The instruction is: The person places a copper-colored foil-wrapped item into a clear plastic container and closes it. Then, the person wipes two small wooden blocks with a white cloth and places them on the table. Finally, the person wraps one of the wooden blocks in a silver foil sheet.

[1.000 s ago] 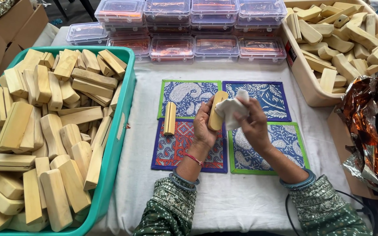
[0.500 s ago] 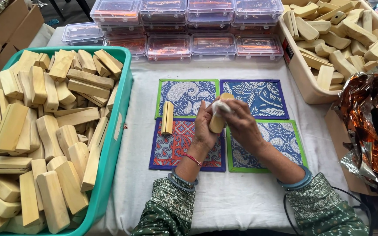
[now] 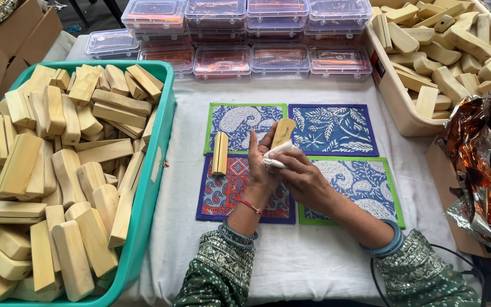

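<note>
The left hand (image 3: 261,162) stands upright near the middle of the white-covered table (image 3: 325,256), palm turned toward the right, its fingers closed around a pale wooden block (image 3: 283,132) whose rounded top sticks up above the fingertips. The right hand (image 3: 305,177) presses a small white cloth (image 3: 275,156) against the lower part of that block, fingers pinched together on the cloth. Half a second ago the cloth covered the block's upper end and both hands sat a little nearer the far edge; now the cloth lies lower, toward the left palm, and more bare wood shows on top. A second ago the cloth was bunched loosely to the right of the block.

Under the hands lie four printed fabric mats (image 3: 336,128), set two by two: blue paisley with green border, blue leaf pattern, red and blue, and blue with green border. A second wooden block (image 3: 220,152) lies across the seam of the two left mats, just beside the left hand, unmoved across the frames.

Along the left edge sits a teal plastic crate (image 3: 157,148) heaped with wooden blocks (image 3: 58,170). At the far right corner a beige tub (image 3: 390,94) holds more of them. Clear lidded boxes (image 3: 245,34) line the far edge, their contents possibly orange foil, though the lids blur them. Crumpled copper-coloured foil (image 3: 484,165) lies at the right edge.
</note>
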